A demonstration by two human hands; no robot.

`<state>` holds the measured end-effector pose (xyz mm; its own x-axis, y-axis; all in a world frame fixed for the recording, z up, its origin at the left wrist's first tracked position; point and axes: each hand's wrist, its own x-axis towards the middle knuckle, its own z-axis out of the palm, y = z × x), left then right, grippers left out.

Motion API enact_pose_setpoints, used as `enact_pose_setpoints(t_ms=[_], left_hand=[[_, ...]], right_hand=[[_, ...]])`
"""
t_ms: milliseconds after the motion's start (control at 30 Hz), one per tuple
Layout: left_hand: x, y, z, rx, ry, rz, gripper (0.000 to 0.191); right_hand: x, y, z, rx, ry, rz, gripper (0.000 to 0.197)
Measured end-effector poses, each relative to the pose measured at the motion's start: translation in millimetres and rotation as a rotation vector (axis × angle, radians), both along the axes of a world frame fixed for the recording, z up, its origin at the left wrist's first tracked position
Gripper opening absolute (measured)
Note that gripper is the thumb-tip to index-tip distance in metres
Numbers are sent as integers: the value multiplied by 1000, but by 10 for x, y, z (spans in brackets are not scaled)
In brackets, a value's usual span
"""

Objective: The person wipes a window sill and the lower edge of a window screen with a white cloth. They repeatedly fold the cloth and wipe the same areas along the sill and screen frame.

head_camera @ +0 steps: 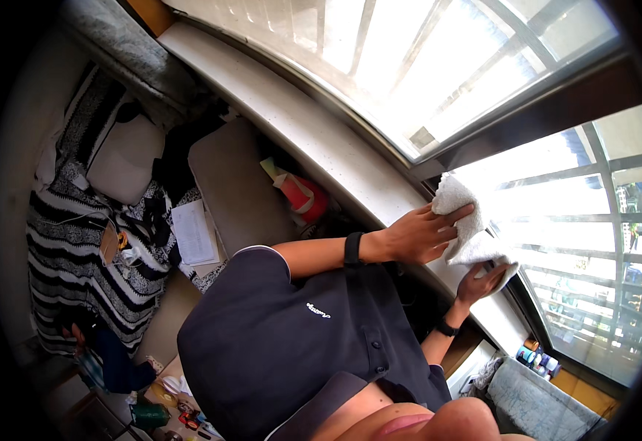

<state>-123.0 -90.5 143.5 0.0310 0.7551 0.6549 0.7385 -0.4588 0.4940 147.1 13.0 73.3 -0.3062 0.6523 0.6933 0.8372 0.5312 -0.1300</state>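
A white terry cloth (467, 218) is bunched against the lower edge of the window frame, above the light sill (321, 149). My left hand (423, 234), with a black band at the wrist, presses on the cloth's upper part, its fingers spread over the fabric. My right hand (480, 284), also banded at the wrist, grips the lower end of the same cloth, its fingers partly covered by it. Bright light comes through the window pane (574, 220) beside the cloth; bars show behind the glass.
Several small bottles (538, 361) stand near the sill's lower right end, beside a grey-blue patterned cloth (541, 391). On my left are a cushion (243, 187), papers (194, 231), a red bag (304, 198) and a striped blanket (95, 264). What looks like another person (122, 364) is at the lower left.
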Motion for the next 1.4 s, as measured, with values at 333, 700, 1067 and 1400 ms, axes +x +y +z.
enact_pose_setpoints(t_ms=[333, 700, 1067, 1400], left_hand=[[-1327, -794, -154, 14, -107, 535, 39], [-2095, -1007, -1061, -176, -125, 991, 48], [-2202, -727, -1355, -385, 187, 733, 66], [-3232, -1009, -1327, -600, 326, 569, 72]], right_hand=[[-538, -539, 291, 233, 39, 35, 19], [-1411, -658, -417, -355, -121, 320, 55], [-1178, -580, -390, -568, -250, 365, 46], [-1391, -691, -247, -647, -302, 508, 49]])
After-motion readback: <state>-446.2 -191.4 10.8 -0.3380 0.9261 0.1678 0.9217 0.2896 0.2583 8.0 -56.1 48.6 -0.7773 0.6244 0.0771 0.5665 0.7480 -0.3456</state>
